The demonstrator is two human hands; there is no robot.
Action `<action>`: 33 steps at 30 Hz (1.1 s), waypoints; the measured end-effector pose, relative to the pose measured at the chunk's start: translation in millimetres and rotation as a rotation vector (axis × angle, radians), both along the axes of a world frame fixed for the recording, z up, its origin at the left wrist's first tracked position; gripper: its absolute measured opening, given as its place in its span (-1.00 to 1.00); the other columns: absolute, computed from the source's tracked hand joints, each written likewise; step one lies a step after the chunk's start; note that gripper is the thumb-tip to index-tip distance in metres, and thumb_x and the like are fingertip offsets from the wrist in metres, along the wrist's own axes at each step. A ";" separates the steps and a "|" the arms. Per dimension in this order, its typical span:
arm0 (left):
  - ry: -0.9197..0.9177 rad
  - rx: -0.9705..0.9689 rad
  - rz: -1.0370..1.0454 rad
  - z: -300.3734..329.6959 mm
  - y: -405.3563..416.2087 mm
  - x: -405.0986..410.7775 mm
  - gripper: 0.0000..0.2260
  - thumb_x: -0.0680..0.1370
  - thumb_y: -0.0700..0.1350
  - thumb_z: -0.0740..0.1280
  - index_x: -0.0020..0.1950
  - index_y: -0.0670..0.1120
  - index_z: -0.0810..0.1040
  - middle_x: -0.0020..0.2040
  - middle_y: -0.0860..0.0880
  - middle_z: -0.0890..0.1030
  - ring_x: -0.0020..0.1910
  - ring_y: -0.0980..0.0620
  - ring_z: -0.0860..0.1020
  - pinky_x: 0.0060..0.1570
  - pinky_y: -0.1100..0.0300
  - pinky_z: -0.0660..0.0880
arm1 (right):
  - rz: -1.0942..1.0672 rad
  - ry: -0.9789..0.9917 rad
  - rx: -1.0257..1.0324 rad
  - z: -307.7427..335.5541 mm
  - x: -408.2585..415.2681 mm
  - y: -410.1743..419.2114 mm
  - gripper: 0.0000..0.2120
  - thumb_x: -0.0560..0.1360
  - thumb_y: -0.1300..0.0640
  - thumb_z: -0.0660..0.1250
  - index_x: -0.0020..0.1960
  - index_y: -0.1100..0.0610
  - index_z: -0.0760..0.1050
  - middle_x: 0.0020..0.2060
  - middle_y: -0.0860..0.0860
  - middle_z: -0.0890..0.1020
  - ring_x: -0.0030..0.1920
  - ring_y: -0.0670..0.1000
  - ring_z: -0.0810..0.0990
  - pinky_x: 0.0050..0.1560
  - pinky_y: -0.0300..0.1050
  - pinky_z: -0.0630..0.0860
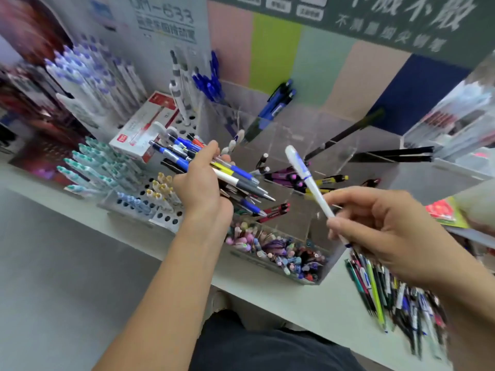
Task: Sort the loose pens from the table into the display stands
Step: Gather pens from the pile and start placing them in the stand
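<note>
Left hand (199, 183) at centre, fingers curled round a mixed bundle of pens (214, 172), blue, white, yellow and grey barrels fanning out at 10 o'clock and 4 o'clock from the fist. Right hand (385, 228) at 4 o'clock of it, thumb and fingertips pinching a single white pen (308, 180) low on the barrel, capped end tilted up toward 11 o'clock. Both held over a clear acrylic stand (329, 145) with divided compartments, a few purple, yellow and black pens lying inside; front trough at 6 o'clock of the stand packed with pastel-capped pens (276, 250). Perforated white stand (163, 212) at 9 o'clock of the left hand, teal-capped and blue-capped pens upright in its holes. Loose pens (396, 293) heaped on the white table (281, 293) at 5 o'clock, partly under the right wrist. Red-and-white pen box (142, 129) at 10 o'clock, leaning on the perforated stand.
</note>
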State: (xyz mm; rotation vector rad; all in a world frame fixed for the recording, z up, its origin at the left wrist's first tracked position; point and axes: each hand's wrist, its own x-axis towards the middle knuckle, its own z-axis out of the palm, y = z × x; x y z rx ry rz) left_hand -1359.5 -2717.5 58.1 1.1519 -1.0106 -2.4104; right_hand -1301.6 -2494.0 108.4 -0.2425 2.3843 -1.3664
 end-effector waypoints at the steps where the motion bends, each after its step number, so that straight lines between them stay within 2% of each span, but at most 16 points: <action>1: 0.005 -0.014 -0.014 -0.9 -2.3 0.5 -0.51 0.50 -0.26 0.46 0.37 -0.35 0.42 -0.39 -0.08 0.62 -0.43 0.01 0.61 -0.39 0.20 0.56 | -0.019 -0.060 -0.092 -3.3 -3.6 2.4 -0.85 0.51 0.16 0.37 0.08 0.07 0.59 -0.29 0.13 0.68 -0.45 -0.05 0.50 -0.47 -0.28 0.41; 3: 0.021 -0.044 -0.016 -3.1 -7.4 4.1 -0.57 0.49 -0.27 0.46 0.31 -0.34 0.43 -0.37 -0.09 0.61 -0.43 0.01 0.60 -0.37 0.20 0.55 | -0.046 -0.146 -0.240 -12.4 -10.5 -3.8 -0.87 0.58 0.29 0.29 0.12 0.21 0.48 -0.22 0.22 0.70 -0.41 0.03 0.56 -0.48 -0.21 0.48; 5: 0.057 -0.079 -0.010 -5.1 -13.9 8.3 -0.69 0.50 -0.30 0.46 0.17 -0.30 0.45 -0.35 -0.10 0.57 -0.44 0.02 0.58 -0.36 0.19 0.54 | -0.113 -0.192 -0.374 -20.0 -17.8 -22.1 -0.94 0.62 0.36 0.23 0.08 0.28 0.44 -0.19 0.26 0.70 -0.38 0.06 0.60 -0.45 -0.19 0.54; 7: 0.078 -0.135 -0.040 -6.4 -23.6 13.9 -0.76 0.50 -0.28 0.46 0.10 -0.27 0.49 -0.32 -0.09 0.54 -0.44 0.02 0.56 -0.38 0.20 0.52 | -0.224 -0.195 -0.518 -22.0 -27.1 -46.0 -0.91 0.65 0.29 0.22 0.00 0.26 0.47 -0.16 0.27 0.70 -0.33 0.08 0.65 -0.37 -0.18 0.61; 9: 0.110 -0.176 -0.113 -6.4 -33.7 20.9 -0.83 0.51 -0.27 0.44 0.05 -0.25 0.51 -0.31 -0.07 0.54 -0.43 0.03 0.54 -0.40 0.21 0.50 | -0.304 -0.108 -0.604 -20.4 -40.1 -68.9 -0.84 0.65 0.22 0.24 -0.06 0.23 0.53 -0.16 0.22 0.71 -0.27 0.08 0.69 -0.29 -0.17 0.64; 13: 0.126 -0.224 -0.197 -9.2 -50.1 33.6 -0.89 0.51 -0.29 0.42 -0.01 -0.18 0.54 -0.31 -0.05 0.55 -0.44 0.05 0.51 -0.44 0.22 0.48 | -0.307 0.288 -0.408 -21.4 -76.4 -108.4 -0.88 0.59 0.25 0.37 -0.13 0.16 0.59 -0.31 0.07 0.70 -0.30 0.07 0.72 -0.21 -0.05 0.67; 15: 0.103 -0.228 -0.192 -12.7 -57.9 37.7 -0.88 0.50 -0.30 0.43 -0.06 -0.15 0.54 -0.33 -0.05 0.54 -0.45 0.04 0.52 -0.45 0.21 0.48 | -0.276 0.368 -0.317 -25.6 -91.6 -128.2 -0.89 0.55 0.26 0.40 -0.15 0.15 0.62 -0.33 0.04 0.70 -0.31 0.03 0.72 -0.22 -0.01 0.68; 16: 0.093 -0.225 -0.195 -15.3 -61.8 39.2 -0.88 0.50 -0.31 0.43 -0.07 -0.14 0.53 -0.34 -0.05 0.54 -0.45 0.04 0.52 -0.45 0.21 0.48 | -0.263 0.391 -0.268 -29.0 -97.9 -137.0 -0.90 0.53 0.28 0.40 -0.15 0.16 0.63 -0.34 0.02 0.69 -0.33 -0.03 0.70 -0.25 -0.06 0.66; 18: 0.080 -0.204 -0.209 -20.5 -68.2 42.1 -0.89 0.50 -0.31 0.43 -0.10 -0.15 0.53 -0.36 -0.06 0.54 -0.44 0.03 0.52 -0.46 0.21 0.47 | -0.237 0.444 -0.141 -35.1 -107.8 -150.4 -0.94 0.50 0.28 0.43 -0.13 0.17 0.65 -0.37 -0.09 0.65 -0.38 -0.18 0.64 -0.32 -0.31 0.54; 20: 0.065 -0.185 -0.235 -25.2 -72.1 44.2 -0.93 0.49 -0.29 0.44 -0.11 -0.20 0.57 -0.34 -0.07 0.58 -0.43 0.03 0.53 -0.46 0.21 0.47 | -0.189 0.478 0.024 -37.8 -113.3 -157.1 -0.97 0.49 0.21 0.47 -0.07 0.13 0.67 -0.35 -0.17 0.61 -0.35 -0.27 0.59 -0.30 -0.45 0.44; 21: 0.058 -0.174 -0.254 -26.5 -73.2 45.1 -0.93 0.48 -0.28 0.45 -0.08 -0.23 0.59 -0.32 -0.08 0.60 -0.42 0.04 0.53 -0.45 0.21 0.47 | -0.168 0.496 0.094 -38.0 -114.4 -158.1 -0.94 0.50 0.17 0.48 -0.04 0.11 0.68 -0.32 -0.16 0.62 -0.32 -0.25 0.59 -0.27 -0.43 0.46; 23: 0.052 -0.155 -0.308 -28.5 -75.6 46.7 -0.80 0.42 -0.22 0.50 -0.02 -0.28 0.65 -0.27 -0.10 0.60 -0.40 0.05 0.54 -0.44 0.23 0.47 | -0.164 0.559 0.171 -37.3 -114.8 -156.5 -0.95 0.51 0.15 0.47 -0.03 0.10 0.68 -0.27 -0.10 0.65 -0.26 -0.17 0.60 -0.16 -0.24 0.57; 25: 0.049 -0.140 -0.385 -29.4 -79.2 47.8 -0.73 0.31 -0.14 0.53 -0.06 -0.24 0.71 -0.28 -0.11 0.58 -0.38 0.05 0.54 -0.42 0.23 0.49 | -0.187 0.626 0.230 -35.8 -111.0 -153.6 -0.95 0.50 0.12 0.48 -0.06 0.10 0.66 -0.25 -0.06 0.65 -0.22 -0.05 0.61 -0.08 -0.07 0.60; 29: 0.092 -0.110 -0.520 -31.0 -88.5 48.9 -0.79 0.36 -0.23 0.53 -0.04 -0.19 0.64 -0.21 -0.10 0.66 -0.38 0.02 0.57 -0.40 0.19 0.53 | -0.206 0.573 0.405 -39.2 -106.0 -150.9 -0.79 0.52 0.00 0.47 0.04 0.12 0.61 -0.15 -0.01 0.62 -0.16 -0.01 0.57 -0.10 -0.09 0.53; 31: 0.106 -0.130 -0.616 -30.0 -93.3 49.2 -0.72 0.37 -0.25 0.54 0.04 -0.20 0.58 -0.16 -0.13 0.66 -0.38 0.00 0.57 -0.39 0.16 0.55 | -0.171 0.475 0.404 -43.5 -106.7 -157.0 -0.79 0.52 0.05 0.48 0.08 0.12 0.57 -0.10 0.00 0.58 -0.17 -0.04 0.53 -0.16 -0.17 0.46; 33: 0.121 -0.152 -0.710 -27.5 -94.8 49.7 -0.68 0.36 -0.26 0.54 0.05 -0.19 0.56 -0.14 -0.16 0.65 -0.39 -0.01 0.57 -0.38 0.15 0.56 | -0.136 0.442 0.332 -44.7 -109.4 -165.5 -0.85 0.52 0.17 0.47 0.08 0.11 0.59 -0.07 0.02 0.61 -0.11 -0.02 0.57 -0.06 -0.06 0.56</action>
